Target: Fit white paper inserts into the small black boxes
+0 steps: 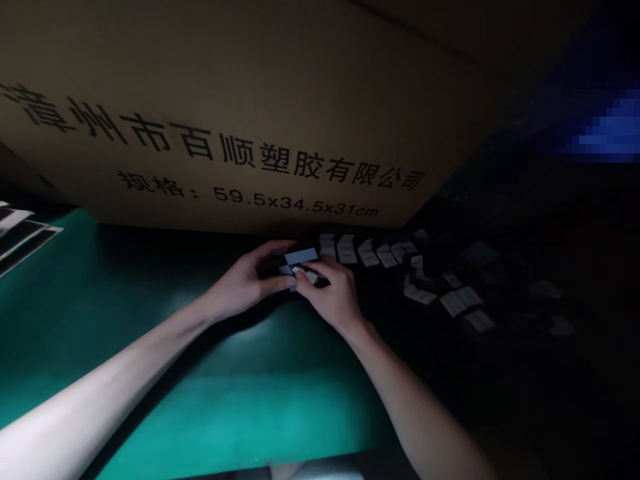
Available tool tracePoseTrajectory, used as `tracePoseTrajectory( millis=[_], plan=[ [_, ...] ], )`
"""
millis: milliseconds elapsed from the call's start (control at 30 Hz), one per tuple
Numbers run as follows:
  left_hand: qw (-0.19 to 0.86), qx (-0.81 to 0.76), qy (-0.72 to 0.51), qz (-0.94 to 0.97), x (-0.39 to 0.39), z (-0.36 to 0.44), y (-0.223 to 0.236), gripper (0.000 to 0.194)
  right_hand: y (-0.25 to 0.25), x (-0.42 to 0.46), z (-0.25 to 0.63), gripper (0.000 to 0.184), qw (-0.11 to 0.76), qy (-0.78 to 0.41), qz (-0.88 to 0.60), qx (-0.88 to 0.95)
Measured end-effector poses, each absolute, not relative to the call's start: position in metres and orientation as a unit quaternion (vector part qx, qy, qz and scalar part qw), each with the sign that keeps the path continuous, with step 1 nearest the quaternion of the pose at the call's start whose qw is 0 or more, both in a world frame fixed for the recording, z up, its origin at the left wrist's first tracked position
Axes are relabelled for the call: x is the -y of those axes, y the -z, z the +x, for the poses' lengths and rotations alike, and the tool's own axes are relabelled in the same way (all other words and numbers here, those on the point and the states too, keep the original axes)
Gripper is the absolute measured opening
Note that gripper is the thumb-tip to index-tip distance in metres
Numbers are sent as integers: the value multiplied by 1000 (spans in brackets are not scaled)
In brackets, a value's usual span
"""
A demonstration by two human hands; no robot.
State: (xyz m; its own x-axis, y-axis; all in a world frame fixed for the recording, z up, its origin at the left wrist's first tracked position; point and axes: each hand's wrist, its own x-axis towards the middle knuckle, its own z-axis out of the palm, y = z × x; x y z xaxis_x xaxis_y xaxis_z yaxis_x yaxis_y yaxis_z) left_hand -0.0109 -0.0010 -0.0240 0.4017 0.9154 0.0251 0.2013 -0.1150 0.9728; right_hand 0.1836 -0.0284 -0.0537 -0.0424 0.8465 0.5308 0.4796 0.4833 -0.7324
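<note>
Holding: your left hand [245, 283] and right hand [333, 297] meet at a small blue-grey card [301, 256], fingers nearly closed on it.
Grip: keep your fingertips at its edges, face clear.
Hidden: your right fingers [313, 270] cover its underside; the white paper slips [387, 255] right of the hands fade into shadow on the green table [225, 400].

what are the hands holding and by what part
A small blue-grey piece, held at its lower edge between the fingers of the left hand and right hand.
</note>
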Motion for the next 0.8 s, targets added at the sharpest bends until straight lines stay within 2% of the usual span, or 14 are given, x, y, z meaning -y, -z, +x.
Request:
tracePoseTrajectory(
  millis=[333,800],
  plan=[
    [519,-427,-342,657,0,-13,26,72,47,29,189,15,496,-264,-428,708],
    [512,-436,-335,660,1,-12,25,69,47,28,190,12,503,-185,-431,726]
  ],
)
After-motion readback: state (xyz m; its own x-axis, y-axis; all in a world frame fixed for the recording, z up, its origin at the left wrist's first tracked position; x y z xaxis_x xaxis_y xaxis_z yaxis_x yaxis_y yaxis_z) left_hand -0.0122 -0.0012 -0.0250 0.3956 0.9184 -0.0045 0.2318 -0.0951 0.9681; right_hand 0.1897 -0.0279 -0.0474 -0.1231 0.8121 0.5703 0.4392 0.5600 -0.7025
